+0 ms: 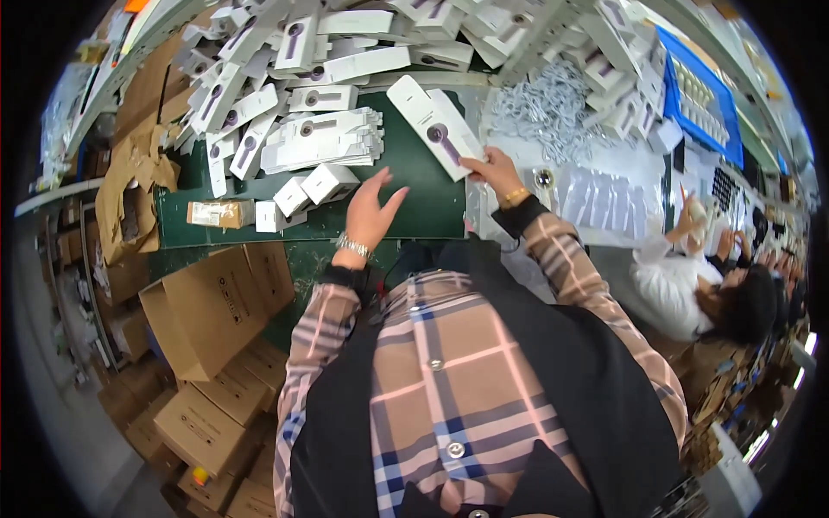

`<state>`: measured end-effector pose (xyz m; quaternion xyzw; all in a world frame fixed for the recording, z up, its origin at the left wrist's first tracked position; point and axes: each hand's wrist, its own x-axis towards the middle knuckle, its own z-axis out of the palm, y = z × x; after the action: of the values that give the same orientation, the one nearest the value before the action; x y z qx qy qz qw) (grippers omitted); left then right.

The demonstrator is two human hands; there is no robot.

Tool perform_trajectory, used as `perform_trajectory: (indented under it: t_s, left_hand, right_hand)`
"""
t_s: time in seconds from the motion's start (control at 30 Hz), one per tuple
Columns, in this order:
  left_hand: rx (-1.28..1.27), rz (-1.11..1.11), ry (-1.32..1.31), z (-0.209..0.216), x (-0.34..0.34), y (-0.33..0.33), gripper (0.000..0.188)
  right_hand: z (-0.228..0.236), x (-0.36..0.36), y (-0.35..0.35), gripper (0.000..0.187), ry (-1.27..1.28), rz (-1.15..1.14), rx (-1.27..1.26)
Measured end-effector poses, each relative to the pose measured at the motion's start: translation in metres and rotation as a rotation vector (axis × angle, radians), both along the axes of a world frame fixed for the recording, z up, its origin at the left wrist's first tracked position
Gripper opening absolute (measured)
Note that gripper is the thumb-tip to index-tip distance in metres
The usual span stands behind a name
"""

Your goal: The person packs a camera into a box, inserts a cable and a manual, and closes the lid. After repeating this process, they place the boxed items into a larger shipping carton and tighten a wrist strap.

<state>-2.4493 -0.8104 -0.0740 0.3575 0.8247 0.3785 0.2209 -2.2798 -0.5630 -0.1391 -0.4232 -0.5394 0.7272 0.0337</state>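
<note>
My right hand [499, 175] pinches the near right end of a long white carton [439, 129] between thumb and fingers. The carton lies slanted over the green work mat [414, 211], with a purple picture of a device on its face and its far end pointing up and left. My left hand [371, 211] is empty above the mat, fingers apart, a short way left of the carton. Left of it are small white boxes [330, 182] and a stack of flattened white cartons [324, 142].
More white cartons [363, 62] heap along the back. A brown packet [220, 214] sits on the mat's left. Large cardboard boxes [216, 302] stand lower left. At right are pale cords [553, 104], clear plastic bags [604, 200], a blue crate [724, 121] and a co-worker [682, 293].
</note>
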Motion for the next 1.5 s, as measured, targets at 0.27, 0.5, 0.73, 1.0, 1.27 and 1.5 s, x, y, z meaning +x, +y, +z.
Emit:
perform_trajectory:
  t_s: [0.27,0.5,0.73,1.0,1.27,1.5]
  left_hand:
    - [0.169,-0.151,-1.059,-0.01,0.032,0.069,0.061]
    - [-0.304,-0.58,-0.189,-0.061,0.001,0.071,0.079]
    - [-0.397,-0.498,0.293,-0.11,-0.02,0.042,0.103]
    - [-0.653,-0.281,0.576,-0.095,0.009,0.011,0.103]
    - [-0.704,-0.242,0.339,-0.09,-0.004,-0.002,0.091]
    - [-0.384,-0.335,0.1,-0.096,-0.015,-0.023,0.087]
  right_hand:
    - [0.032,0.105,-0.103,0.054,0.168,0.008,-0.089]
    - [-0.027,0.178,-0.079,0.045,-0.7,-0.274,1.174]
    - [-0.033,0.166,-0.046,0.03,-0.839,-0.095,1.258]
    - [-0.044,0.123,-0.04,0.038,-0.478,0.051,1.153]
    - [-0.044,0.128,0.031,0.057,-0.342,0.49,1.765]
    - [-0.023,0.121,0.026,0.061,-0.116,0.571,1.145]
